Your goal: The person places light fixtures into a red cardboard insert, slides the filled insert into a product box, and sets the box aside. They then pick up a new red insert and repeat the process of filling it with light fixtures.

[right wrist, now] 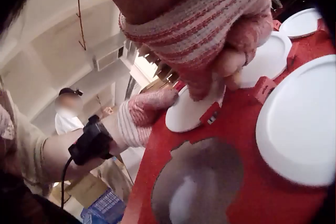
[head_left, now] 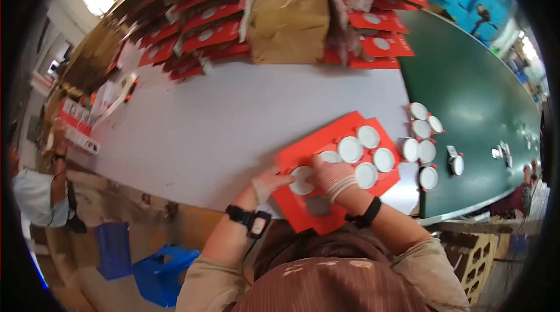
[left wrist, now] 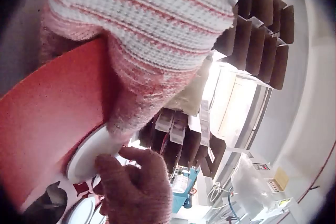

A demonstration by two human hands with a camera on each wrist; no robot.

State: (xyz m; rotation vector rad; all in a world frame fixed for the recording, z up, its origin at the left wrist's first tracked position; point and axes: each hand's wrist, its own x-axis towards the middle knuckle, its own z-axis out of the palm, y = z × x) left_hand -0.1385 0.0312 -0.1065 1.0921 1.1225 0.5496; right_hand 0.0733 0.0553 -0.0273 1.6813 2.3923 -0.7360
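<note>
A red board [head_left: 286, 207] with round cutouts lies tilted on the table in front of me, several white discs with small red tabs set in it. My gloved left hand [head_left: 268, 183] grips the board's left edge, its thumb on a white disc [head_left: 300, 180] and its other fingers underneath. The gloved right hand [head_left: 335, 178] is at the same disc; in the right wrist view its curled fingertips pinch at the disc's edge [right wrist: 181, 115] beside a red tab [right wrist: 211, 113]. A bare round cutout [right wrist: 197, 182] shows grey near the board's front corner.
More white discs [head_left: 427, 151] lie to the right, near where the pale tabletop [head_left: 233, 119] meets a green one [head_left: 466, 102]. Red cards [head_left: 219, 11] and a brown carton [head_left: 290, 20] stand at the back. Another person [head_left: 41, 195] is at far left.
</note>
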